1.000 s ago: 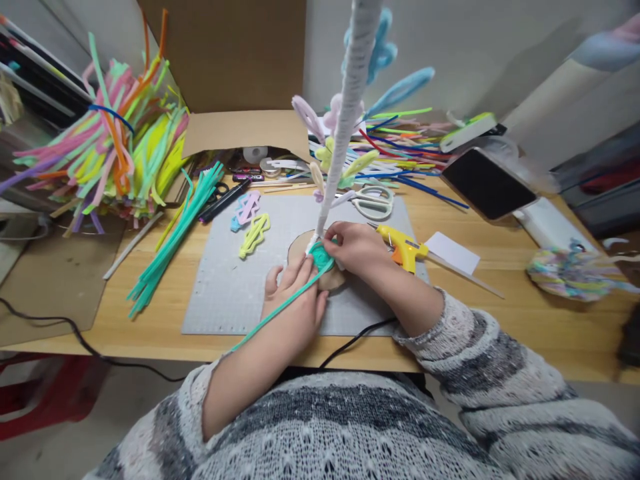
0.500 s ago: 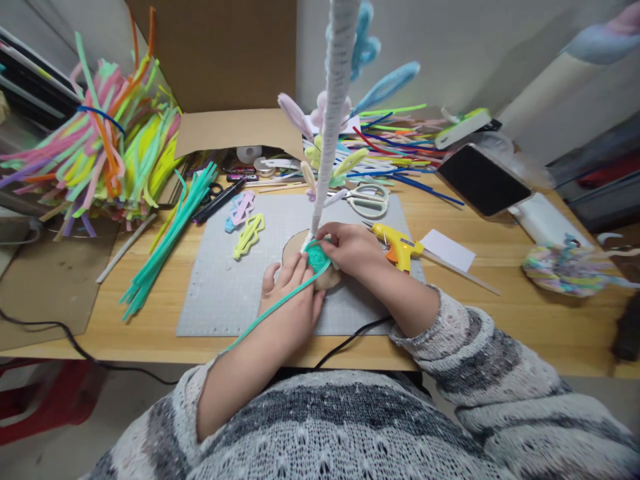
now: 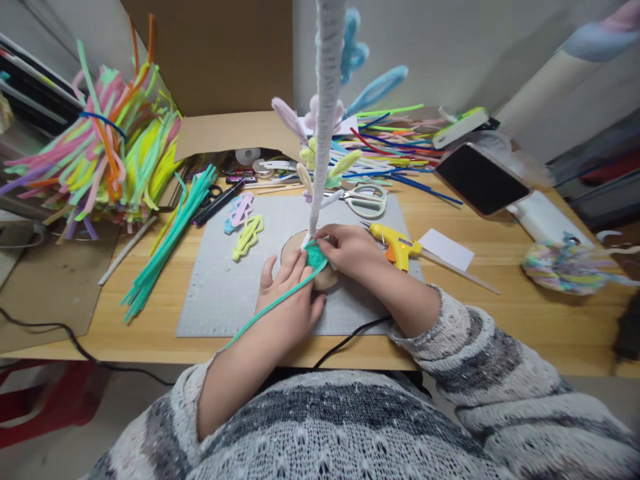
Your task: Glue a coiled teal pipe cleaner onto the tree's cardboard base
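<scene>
A tall white-wrapped stem with pastel pipe-cleaner petals stands on a round cardboard disc on the grey cutting mat. At its foot lies a teal pipe-cleaner coil. My right hand is closed, pinching the coil against the stem's base. My left hand lies over the disc's near side, fingers pressing the teal pipe cleaner, whose loose tail runs back across my wrist.
A yellow glue gun lies just right of my right hand, its black cord trailing off the table edge. Scissors, a phone, a teal pipe-cleaner bundle, a multicoloured pile and a cardboard box surround the mat.
Both hands stay at the stem's base; the view shifts slightly, and the stem leans a little more to the left.
</scene>
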The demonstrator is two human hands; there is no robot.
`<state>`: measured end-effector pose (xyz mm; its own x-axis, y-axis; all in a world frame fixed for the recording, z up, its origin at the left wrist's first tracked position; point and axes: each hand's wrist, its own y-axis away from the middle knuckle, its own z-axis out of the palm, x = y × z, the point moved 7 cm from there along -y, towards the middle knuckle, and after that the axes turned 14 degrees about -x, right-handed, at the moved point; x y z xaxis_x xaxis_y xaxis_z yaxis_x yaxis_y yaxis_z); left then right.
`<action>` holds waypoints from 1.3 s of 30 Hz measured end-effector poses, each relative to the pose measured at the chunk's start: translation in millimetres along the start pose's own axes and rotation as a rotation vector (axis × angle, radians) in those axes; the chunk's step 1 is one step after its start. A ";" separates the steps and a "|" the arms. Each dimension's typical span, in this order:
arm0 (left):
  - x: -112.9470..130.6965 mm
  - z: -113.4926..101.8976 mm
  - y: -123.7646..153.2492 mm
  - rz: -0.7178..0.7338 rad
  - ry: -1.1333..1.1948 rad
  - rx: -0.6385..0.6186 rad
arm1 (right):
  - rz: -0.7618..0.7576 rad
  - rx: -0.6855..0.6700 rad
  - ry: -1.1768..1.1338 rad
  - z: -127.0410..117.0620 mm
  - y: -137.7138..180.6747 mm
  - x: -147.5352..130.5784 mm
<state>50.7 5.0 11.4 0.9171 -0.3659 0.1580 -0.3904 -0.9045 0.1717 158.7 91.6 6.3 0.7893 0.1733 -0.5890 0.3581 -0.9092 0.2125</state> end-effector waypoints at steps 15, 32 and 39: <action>-1.7 -5.5 -5.2 0.075 -0.009 -0.002 | -0.142 0.026 0.107 -3.4 4.5 -2.6; -5.8 -9.0 -11.6 0.059 -0.010 -0.082 | -0.095 0.075 0.083 -1.8 -0.4 3.0; -5.6 -9.9 -12.6 0.073 -0.017 -0.078 | -0.085 0.032 0.153 -0.8 1.2 -3.8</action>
<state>49.7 20.7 18.0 0.8868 -0.4347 0.1567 -0.4610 -0.8555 0.2357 156.5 90.2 9.3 0.8244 0.3034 -0.4777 0.4127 -0.8999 0.1407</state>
